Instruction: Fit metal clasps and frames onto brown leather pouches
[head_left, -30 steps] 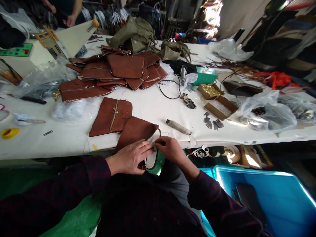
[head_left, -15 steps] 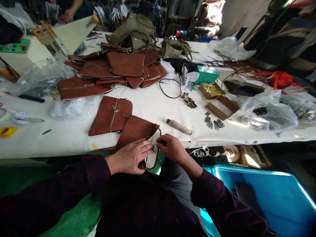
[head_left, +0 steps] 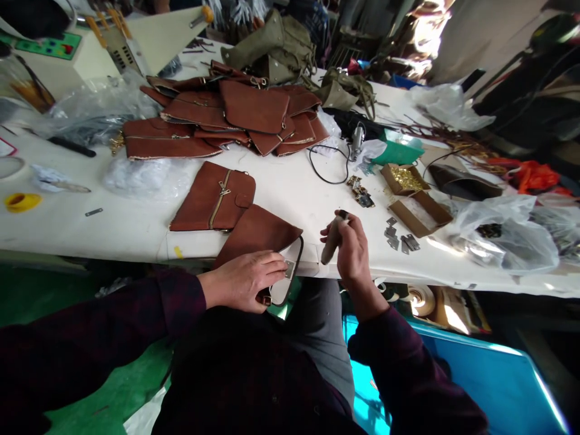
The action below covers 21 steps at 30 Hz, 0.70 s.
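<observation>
My left hand (head_left: 247, 279) grips a brown leather bag flap (head_left: 263, 232) at the table's front edge, fingers stretched across its pale lining; the thumb is mostly hidden. A small metal plate (head_left: 289, 269) lies on the lining by my fingertips. Beside the left hand is a small buckle (head_left: 266, 299). To the right, my right hand (head_left: 352, 248) is closed around a thick wrapped stick-like tool (head_left: 333, 241) with a black end, held tilted above the table edge. Behind the flap lies a brown leather piece (head_left: 212, 196) with a brass zipper.
Brown leather pieces (head_left: 254, 112) are piled at the back. On the right are loose metal plates (head_left: 392, 234), an open cardboard box (head_left: 421, 212), a box of gold-coloured fittings (head_left: 405, 179) and a plastic bag (head_left: 516, 235). A blue bin (head_left: 489, 374) stands below.
My right hand has left the flap, moved right and picked up the wrapped tool from the table. My left hand stays on the flap. The view has shifted slightly.
</observation>
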{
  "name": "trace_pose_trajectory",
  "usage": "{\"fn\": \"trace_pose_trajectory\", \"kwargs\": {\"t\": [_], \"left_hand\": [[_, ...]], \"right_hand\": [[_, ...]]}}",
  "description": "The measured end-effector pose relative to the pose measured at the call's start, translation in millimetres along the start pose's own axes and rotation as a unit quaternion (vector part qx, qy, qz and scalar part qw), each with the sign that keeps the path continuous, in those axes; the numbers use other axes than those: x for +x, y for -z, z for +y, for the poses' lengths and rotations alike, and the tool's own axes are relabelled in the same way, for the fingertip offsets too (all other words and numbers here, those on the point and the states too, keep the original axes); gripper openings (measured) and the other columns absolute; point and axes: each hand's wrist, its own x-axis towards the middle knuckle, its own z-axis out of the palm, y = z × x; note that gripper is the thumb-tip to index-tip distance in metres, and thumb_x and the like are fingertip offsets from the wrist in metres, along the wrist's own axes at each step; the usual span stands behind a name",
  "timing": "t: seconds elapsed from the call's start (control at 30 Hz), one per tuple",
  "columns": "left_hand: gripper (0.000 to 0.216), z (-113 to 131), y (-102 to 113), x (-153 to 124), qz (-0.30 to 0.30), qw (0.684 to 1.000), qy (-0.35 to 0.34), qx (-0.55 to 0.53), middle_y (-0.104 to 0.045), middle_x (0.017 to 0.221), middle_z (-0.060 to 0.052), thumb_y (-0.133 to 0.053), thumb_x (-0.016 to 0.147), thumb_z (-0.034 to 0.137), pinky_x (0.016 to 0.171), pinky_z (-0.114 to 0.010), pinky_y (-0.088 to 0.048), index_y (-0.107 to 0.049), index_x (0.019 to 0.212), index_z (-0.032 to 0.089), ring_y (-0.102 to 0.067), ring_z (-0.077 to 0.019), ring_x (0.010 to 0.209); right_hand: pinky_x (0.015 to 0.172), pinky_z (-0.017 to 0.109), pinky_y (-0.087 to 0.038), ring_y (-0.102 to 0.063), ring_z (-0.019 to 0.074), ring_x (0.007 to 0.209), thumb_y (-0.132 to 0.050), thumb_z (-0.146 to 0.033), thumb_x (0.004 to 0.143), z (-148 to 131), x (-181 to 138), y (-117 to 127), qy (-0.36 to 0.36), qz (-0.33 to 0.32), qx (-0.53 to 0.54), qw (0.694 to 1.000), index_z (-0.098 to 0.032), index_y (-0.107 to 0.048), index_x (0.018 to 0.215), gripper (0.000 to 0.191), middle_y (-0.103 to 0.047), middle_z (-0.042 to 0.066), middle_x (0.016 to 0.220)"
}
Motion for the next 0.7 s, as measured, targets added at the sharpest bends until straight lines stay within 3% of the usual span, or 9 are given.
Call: {"fn": "trace_pose_trajectory", "kwargs": {"t": [0.1,0.17,0.27,0.43,0.7], "left_hand": [[0.056,1,1,3,0.002,1.0,0.004,-0.006,-0.071,0.138,-0.018,-0.074,0.081,0.029,0.126,-0.049,-0.046,-0.069,0.134,0.009,-0.058,-0.0345,0.138],[0.047,2,3,6,0.003,1.0,0.001,-0.009,-0.073,0.133,-0.017,-0.072,0.083,0.028,0.124,-0.047,-0.047,-0.071,0.127,0.01,-0.059,-0.0334,0.134],[0.035,3,5,9,0.01,1.0,-0.003,-0.009,-0.074,0.126,-0.016,-0.071,0.085,0.026,0.12,-0.048,-0.051,-0.073,0.117,0.012,-0.061,-0.0331,0.128],[0.033,1,3,7,0.016,1.0,0.003,-0.007,-0.072,0.121,-0.016,-0.071,0.084,0.026,0.117,-0.049,-0.052,-0.073,0.114,0.013,-0.061,-0.0346,0.125],[0.041,-1,-1,5,0.046,0.999,-0.007,-0.026,-0.073,0.128,-0.018,-0.072,0.085,0.026,0.124,-0.046,-0.049,-0.071,0.122,0.01,-0.06,-0.0323,0.132]], "right_hand": [[0.061,0.03,-0.054,-0.063,0.0176,0.067,-0.034,-0.06,0.103,-24,-14,-24,-0.025,0.008,0.202,0.979,-0.026,-0.054,0.106,0.039,-0.058,0.001,0.083],[0.05,0.027,-0.047,-0.052,0.0132,0.053,-0.044,-0.065,0.1,-32,-17,-41,-0.032,0.024,0.268,0.962,-0.026,-0.046,0.088,0.04,-0.047,-0.004,0.072],[0.041,0.023,-0.034,-0.04,0.0084,0.044,-0.065,-0.065,0.095,-33,-16,-63,-0.045,0.05,0.316,0.947,-0.026,-0.039,0.077,0.05,-0.037,-0.009,0.063],[0.04,0.023,-0.031,-0.037,0.0083,0.042,-0.07,-0.062,0.095,-23,-19,-76,-0.056,0.044,0.316,0.946,-0.026,-0.037,0.076,0.052,-0.037,-0.01,0.06],[0.052,0.029,-0.041,-0.047,0.0128,0.05,-0.07,-0.056,0.097,-27,-44,-70,0.03,-0.048,0.189,0.98,-0.025,-0.049,0.072,0.045,-0.05,-0.006,0.056]]}}
